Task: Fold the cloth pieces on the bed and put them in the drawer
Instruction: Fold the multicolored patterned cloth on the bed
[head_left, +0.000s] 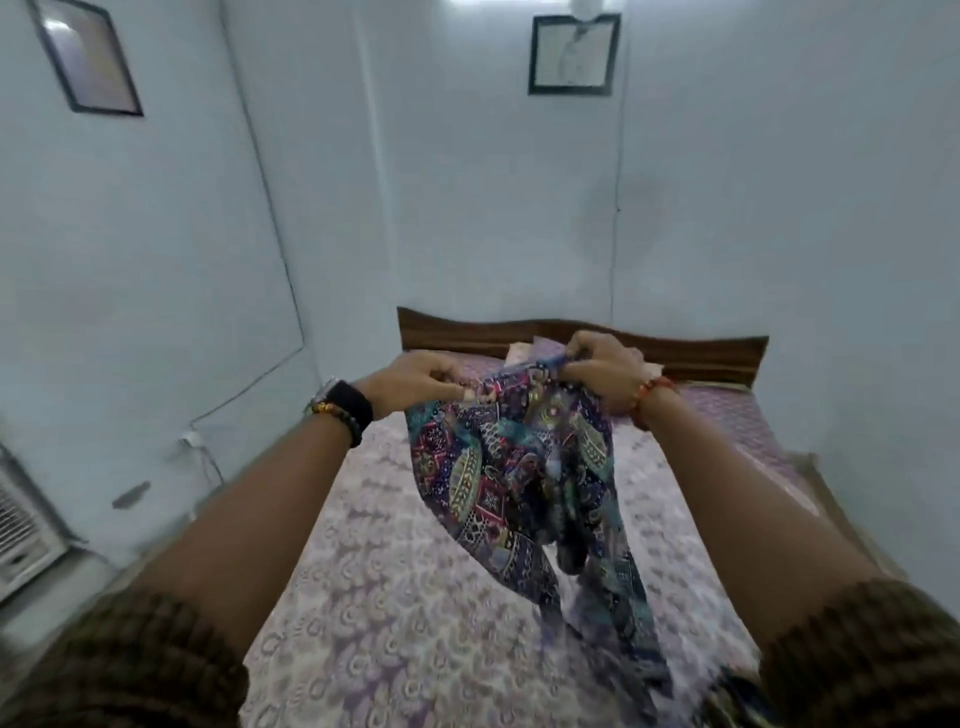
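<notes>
While pinched along its top edge by both hands, hung limp at the centre of the frame: patterned cloth (511, 467), lifted clear of the bed (374, 597) at the top, lower tails trailing toward the bedspread at lower centre, too blurred to tell whether touching.

Left hand (415, 382) closed in a pinch on the cloth's upper left corner, thumb against fingertips. Right hand (602, 371) curled round the bunched upper right edge.

Judged thin, light and very soft: draped in deep folds, kept no shape of its own, sagged between the two grips. Probably a little slick, so likely to slide out of a loose fold. Not fragile. Best taken by corners or a hem, spread taut between the hands, then laid flat on the bed for creasing; gripped in the middle, would only have bunched.

Looked for brands, labels or writing: found none readable on the cloth. Upper-left framed picture (88, 57) and upper-centre framed picture (574, 54) hung on the wall, both too washed out to read. Drawer not in view.
</notes>
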